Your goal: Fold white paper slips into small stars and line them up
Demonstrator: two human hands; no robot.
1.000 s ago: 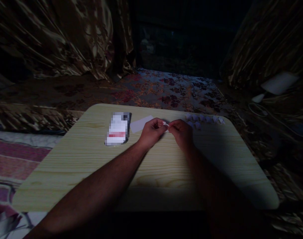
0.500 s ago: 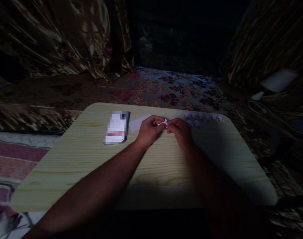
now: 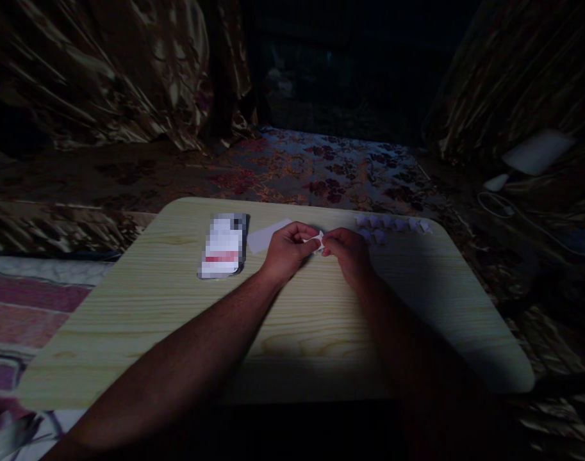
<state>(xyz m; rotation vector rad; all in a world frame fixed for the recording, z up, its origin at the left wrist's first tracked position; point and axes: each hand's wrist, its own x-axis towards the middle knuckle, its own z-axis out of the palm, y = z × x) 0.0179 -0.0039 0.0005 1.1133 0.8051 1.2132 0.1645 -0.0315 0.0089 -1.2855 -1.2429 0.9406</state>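
Above the middle of the wooden table (image 3: 186, 320), my left hand (image 3: 287, 251) is closed on a small piece of folded white paper (image 3: 317, 241). My right hand (image 3: 346, 251) pinches the right side of that same paper, its fingertips close to those of the left. The exact folds are too small and dim to make out. Just left of my left hand lies a flat pale paper strip (image 3: 263, 237), partly covered by the hand. Beyond my right hand, several small folded paper pieces (image 3: 400, 224) sit in rows near the table's far right edge.
A blurred-out, white flat object with a red band (image 3: 221, 246) lies on the table's left half. A white lamp (image 3: 537, 152) with a cord stands off to the right. Patterned fabric (image 3: 321, 166) covers the surface behind the table, and curtains (image 3: 143, 70) hang at the back.
Both hands stay almost in place, still on the folded paper, with only tiny finger shifts. The whole view has moved very slightly.
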